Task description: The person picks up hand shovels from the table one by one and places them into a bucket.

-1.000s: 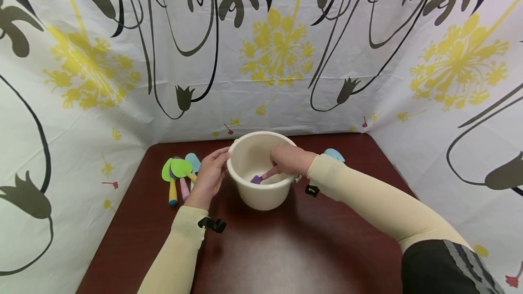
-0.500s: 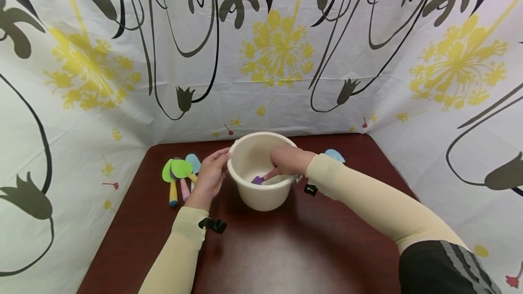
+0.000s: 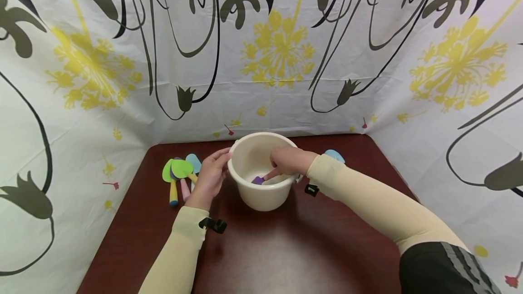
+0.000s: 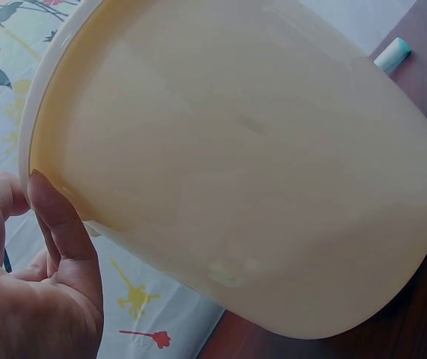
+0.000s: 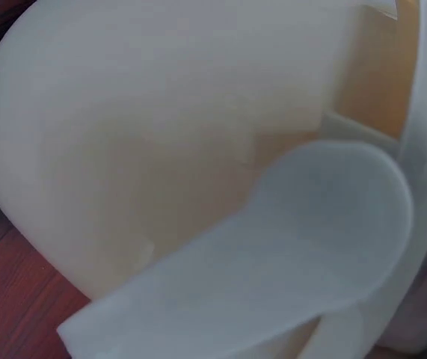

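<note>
A cream plastic bucket (image 3: 263,198) stands on the dark red table, its opening tipped somewhat toward me in the head view. My left hand (image 3: 210,173) pinches its left rim between thumb and fingers; the left wrist view shows these fingers (image 4: 63,224) at the rim. My right hand (image 3: 288,160) reaches over the right rim into the bucket, fingers curled. From it a purple piece (image 3: 258,180), like the end of a small toy shovel, points down to the bucket's floor. The grip itself is mostly hidden. The right wrist view shows only the bucket's wall and white handle (image 5: 333,217).
Left of the bucket lies a pile of toy shovels with green blades (image 3: 181,168), a light blue blade (image 3: 193,161), and yellow and pink handles. Another light blue blade (image 3: 335,154) shows behind my right sleeve. A patterned cloth (image 3: 265,103) surrounds the table's back and sides.
</note>
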`<state>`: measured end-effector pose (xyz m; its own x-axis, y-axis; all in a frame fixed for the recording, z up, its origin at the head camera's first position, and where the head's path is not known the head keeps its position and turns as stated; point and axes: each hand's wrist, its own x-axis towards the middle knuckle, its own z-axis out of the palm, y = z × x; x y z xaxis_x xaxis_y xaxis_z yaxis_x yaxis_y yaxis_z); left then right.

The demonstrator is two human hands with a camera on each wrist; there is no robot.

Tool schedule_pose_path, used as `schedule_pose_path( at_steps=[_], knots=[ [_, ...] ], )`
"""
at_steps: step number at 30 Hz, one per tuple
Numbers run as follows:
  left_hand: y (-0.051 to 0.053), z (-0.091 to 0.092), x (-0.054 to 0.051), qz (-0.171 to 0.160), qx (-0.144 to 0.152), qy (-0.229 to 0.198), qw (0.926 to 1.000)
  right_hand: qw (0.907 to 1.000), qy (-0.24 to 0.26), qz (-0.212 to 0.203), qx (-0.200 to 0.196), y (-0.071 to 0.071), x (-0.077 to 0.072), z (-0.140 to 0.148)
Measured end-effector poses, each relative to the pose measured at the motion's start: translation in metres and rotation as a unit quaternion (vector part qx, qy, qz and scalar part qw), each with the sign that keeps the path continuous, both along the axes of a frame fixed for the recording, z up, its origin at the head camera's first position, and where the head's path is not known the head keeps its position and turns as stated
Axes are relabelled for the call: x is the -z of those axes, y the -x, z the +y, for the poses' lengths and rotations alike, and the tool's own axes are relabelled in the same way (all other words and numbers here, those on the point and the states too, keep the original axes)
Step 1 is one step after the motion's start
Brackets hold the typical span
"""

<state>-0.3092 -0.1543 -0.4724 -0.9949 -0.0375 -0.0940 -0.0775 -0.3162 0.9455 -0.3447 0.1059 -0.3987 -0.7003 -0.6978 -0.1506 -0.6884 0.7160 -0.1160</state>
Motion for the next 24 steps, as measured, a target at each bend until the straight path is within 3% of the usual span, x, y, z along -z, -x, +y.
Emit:
schedule_pose_path(
  at_steps=[13, 19, 24],
  knots=[
    [0.0, 0.0, 0.001, -0.002, 0.0, -0.002, 1.0, 0.9991, 0.034, -0.019, 0.017, -0.002, -0.004, 0.0],
    [-0.001, -0.001, 0.001, 0.0, -0.001, -0.003, 1.0, 0.9938, 0.104, 0.0, 0.04, 0.0, -0.007, 0.012],
    [-0.001, -0.001, 0.001, 0.0, 0.0, -0.003, 1.0, 0.9805, 0.186, 0.041, 0.048, -0.003, -0.018, 0.03]
  ],
)
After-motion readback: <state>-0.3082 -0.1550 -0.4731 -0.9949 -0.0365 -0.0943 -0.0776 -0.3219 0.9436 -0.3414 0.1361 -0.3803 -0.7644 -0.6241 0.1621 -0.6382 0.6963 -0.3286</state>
